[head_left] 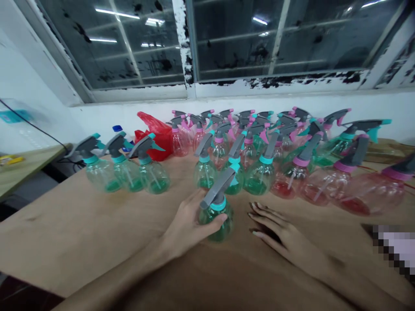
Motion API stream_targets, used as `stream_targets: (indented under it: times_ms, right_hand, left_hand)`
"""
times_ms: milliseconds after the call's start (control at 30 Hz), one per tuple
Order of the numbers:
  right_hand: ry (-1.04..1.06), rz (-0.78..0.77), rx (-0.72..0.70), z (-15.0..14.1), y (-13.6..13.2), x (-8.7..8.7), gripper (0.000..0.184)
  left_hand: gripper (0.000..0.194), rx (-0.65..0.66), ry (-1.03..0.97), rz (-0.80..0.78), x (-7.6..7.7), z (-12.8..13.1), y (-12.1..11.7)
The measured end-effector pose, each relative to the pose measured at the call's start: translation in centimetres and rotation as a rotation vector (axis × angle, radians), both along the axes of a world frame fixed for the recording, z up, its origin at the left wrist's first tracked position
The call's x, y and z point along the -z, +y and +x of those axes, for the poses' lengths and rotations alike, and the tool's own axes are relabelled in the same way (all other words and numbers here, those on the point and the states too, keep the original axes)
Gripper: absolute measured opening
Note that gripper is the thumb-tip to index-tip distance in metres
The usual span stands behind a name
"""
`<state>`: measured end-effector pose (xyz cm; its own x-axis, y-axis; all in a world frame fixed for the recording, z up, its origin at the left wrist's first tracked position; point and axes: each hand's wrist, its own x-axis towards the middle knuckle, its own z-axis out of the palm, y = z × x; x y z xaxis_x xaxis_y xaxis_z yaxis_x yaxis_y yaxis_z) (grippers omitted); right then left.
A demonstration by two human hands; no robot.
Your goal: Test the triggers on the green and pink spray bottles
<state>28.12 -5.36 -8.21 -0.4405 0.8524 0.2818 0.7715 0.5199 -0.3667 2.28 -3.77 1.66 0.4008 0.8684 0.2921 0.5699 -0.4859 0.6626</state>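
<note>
My left hand (191, 222) is wrapped around the body of a green spray bottle (218, 224), thumb across its front. This bottle stands upright, with a turquoise collar and a grey trigger head. To its right, my right hand (279, 229) rests low over the table with fingers stretched out and nothing in them. Just beyond my hands is a row of spray bottles, the green ones (259, 177) in the middle and the pink ones (290, 181) to the right. Three more green spray bottles (155, 177) stand apart on the left.
More pink and green spray bottles crowd the back of the wooden table (97, 233) below the window (275, 39). A red plastic bag (158, 138) sits behind the left group, beside a blue-capped bottle (117, 128). Another table (29, 166) stands at far left.
</note>
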Motion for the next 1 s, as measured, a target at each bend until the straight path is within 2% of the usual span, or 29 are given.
stream_targets:
  times_ms: [100, 200, 300, 400, 533, 667, 833, 933, 1000]
  right_hand:
    - [-0.07, -0.041, 0.007, -0.1, 0.3, -0.9, 0.042]
    - [-0.126, -0.051, 0.001, -0.7, 0.9, -2.7, 0.041]
    - [-0.155, 0.008, -0.033, -2.1, 1.7, -5.6, 0.036]
    - [-0.124, 0.115, -0.067, -4.1, 2.8, -9.0, 0.031]
    - [-0.104, 0.305, -0.059, -6.8, 5.0, -13.2, 0.031]
    - [-0.137, 0.35, -0.017, -8.7, 7.9, -15.8, 0.038]
    - [-0.162, 0.404, 0.0, -10.0, 11.2, -17.2, 0.054]
    - [-0.223, 0.364, -0.031, -10.5, 12.7, -17.4, 0.061]
    - [-0.242, 0.319, -0.071, -10.7, 13.5, -17.3, 0.059]
  left_hand:
    - [0.028, -0.066, 0.05, 0.033, -0.4, -2.2, -0.5]
    - [0.032, -0.221, 0.077, 0.082, -0.3, -5.2, 0.0]
    - [0.035, -0.379, 0.113, 0.11, 0.3, -8.2, 1.6]
    - [0.037, -0.405, 0.1, 0.128, 0.6, -10.1, 3.6]
    - [0.034, -0.377, 0.074, 0.165, 0.4, -10.1, 5.7]
    - [0.036, -0.333, 0.036, 0.198, 0.4, -8.9, 7.2]
    - [0.03, -0.307, -0.018, 0.222, 0.9, -8.2, 8.9]
    - [0.029, -0.303, -0.033, 0.237, 1.2, -8.1, 9.7]
    - [0.029, -0.295, -0.041, 0.243, 1.3, -8.1, 10.2]
